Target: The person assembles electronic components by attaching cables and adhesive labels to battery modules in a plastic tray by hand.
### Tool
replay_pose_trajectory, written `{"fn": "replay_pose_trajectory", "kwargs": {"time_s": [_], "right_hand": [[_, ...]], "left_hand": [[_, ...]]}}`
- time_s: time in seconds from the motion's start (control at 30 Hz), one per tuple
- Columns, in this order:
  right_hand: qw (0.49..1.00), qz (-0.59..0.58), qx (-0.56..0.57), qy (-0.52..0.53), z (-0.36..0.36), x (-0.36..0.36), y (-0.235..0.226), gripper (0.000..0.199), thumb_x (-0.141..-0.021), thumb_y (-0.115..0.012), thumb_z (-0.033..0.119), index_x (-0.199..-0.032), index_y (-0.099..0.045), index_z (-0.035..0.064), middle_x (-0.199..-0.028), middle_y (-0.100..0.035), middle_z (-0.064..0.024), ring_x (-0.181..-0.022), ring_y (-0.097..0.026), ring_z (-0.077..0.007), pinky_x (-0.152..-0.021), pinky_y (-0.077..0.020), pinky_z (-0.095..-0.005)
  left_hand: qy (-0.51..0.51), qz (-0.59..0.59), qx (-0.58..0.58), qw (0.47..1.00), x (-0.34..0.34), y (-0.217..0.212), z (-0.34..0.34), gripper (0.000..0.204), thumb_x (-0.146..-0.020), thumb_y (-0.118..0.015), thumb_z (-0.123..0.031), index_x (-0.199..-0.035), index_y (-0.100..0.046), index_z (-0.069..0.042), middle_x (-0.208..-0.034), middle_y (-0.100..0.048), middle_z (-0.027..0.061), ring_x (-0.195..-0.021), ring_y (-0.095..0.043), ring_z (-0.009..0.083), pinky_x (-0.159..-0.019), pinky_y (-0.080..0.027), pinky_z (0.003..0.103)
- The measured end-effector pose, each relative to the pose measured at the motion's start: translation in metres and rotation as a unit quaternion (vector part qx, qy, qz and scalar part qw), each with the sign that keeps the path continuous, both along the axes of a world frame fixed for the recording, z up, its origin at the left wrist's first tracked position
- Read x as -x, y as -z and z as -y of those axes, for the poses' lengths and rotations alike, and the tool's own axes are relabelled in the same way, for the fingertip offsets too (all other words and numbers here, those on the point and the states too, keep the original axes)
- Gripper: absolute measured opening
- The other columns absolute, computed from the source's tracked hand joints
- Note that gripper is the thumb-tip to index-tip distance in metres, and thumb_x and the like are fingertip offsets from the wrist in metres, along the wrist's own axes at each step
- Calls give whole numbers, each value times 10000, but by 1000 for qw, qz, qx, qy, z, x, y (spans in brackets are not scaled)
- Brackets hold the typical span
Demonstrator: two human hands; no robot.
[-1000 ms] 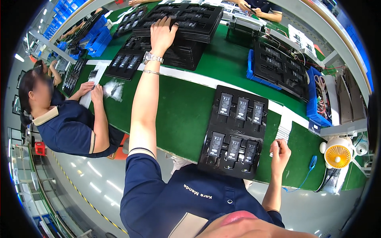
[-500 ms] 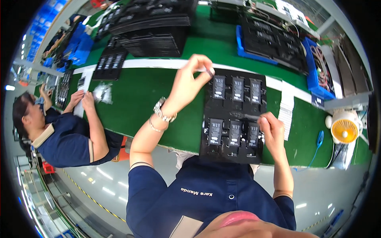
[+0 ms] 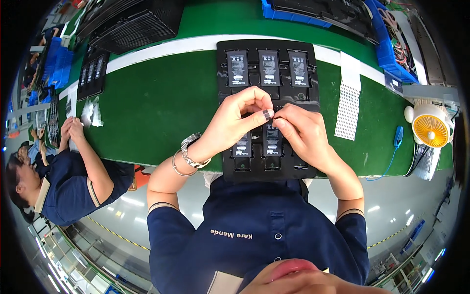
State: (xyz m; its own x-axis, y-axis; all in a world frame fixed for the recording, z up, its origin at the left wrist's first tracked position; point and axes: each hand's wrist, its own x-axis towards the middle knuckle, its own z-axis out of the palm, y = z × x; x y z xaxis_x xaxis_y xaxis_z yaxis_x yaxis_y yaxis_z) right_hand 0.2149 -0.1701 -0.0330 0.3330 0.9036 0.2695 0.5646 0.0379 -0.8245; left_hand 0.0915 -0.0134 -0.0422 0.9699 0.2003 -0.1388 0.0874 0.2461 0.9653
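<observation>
Green conveyor belt carries 1 black tray at the belt's near edge: 3 flat black battery cells in the far row, 2 visible in the near row, any others hidden.

Since 0.5 s ago both hands have come together over tray centre. Left hand and right hand are both pinched shut on 1 small dark sticker, fingertips touching: the sticker is apparently being readied.

1 white sticker strip lies right of the tray.
</observation>
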Motion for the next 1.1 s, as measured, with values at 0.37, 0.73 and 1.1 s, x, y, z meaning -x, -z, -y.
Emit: {"fn": "replay_pose_trajectory", "kwargs": {"time_s": [0.37,0.73,1.1], "right_hand": [[999,30,13,8,2,3,3,76,-873,-643,80,-838,-614,20,-685,-575,-82,-544,-584,-243,-474,-437,-349],[988,146,-38,-33,-2,-6,13,132,-760,-698,96,-728,-577,55,-630,-527,-50,-474,-539,-222,-424,-413,-343],[993,68,-95,12,4,-12,9,155,-765,-670,48,-663,-555,28,-561,-485,-36,-426,-471,-162,-409,-349,-291]], "left_hand": [[17,-10,3,1000,3,4,3,134,-908,-642,-120,-949,-538,-47,-908,-549,-24,-852,-523,49,-766,-449,228],[26,8,22,999,7,16,5,115,-887,-629,-72,-961,-554,-25,-896,-587,-2,-793,-552,57,-720,-462,226],[-158,46,-684,710,-30,28,-63,244,-836,-653,-169,-1056,-615,-69,-1021,-582,93,-979,-527,293,-859,-450,412]]}}
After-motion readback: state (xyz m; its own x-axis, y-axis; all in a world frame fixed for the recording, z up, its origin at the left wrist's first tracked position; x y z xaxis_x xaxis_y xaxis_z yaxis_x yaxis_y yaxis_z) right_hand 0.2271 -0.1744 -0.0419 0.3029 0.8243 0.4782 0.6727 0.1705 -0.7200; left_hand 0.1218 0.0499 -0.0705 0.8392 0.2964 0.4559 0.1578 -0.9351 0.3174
